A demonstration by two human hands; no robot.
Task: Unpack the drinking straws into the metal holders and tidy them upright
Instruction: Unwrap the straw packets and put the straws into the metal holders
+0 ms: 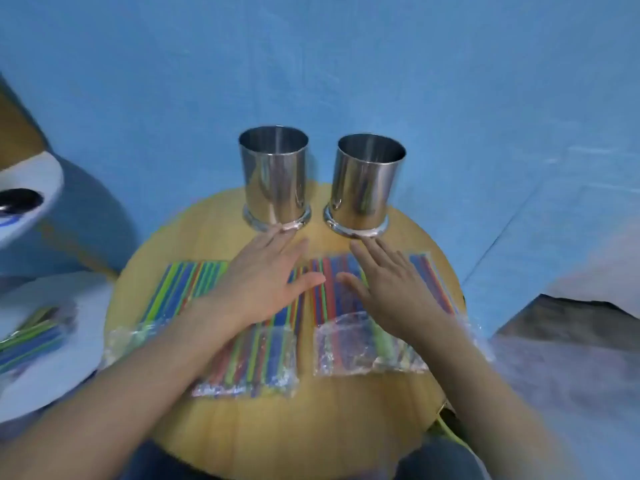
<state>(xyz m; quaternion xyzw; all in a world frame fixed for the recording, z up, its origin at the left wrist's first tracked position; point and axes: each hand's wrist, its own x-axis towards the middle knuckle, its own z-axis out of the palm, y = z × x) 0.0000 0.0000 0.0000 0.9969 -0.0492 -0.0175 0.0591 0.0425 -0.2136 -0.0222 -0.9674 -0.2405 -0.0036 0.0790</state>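
Observation:
Two empty shiny metal holders stand upright at the far side of a round wooden table [277, 420]: the left holder [275, 178] and the right holder [365, 183]. Clear plastic packs of coloured straws lie flat in front of them, a left pack [180, 289] and a right pack [349, 327]. My left hand [266, 282] lies flat with straight fingers over the left pack, its fingertips close to the left holder's base. Over the right pack, my right hand [391, 285] is likewise spread flat, fingertips near the right holder's base.
A white surface [52, 358] at the left carries more coloured straws [31, 337]. Farther back on the left sits a white object with a dark opening [20, 200]. The floor around is blue, with a dark patch [571, 320] at the right.

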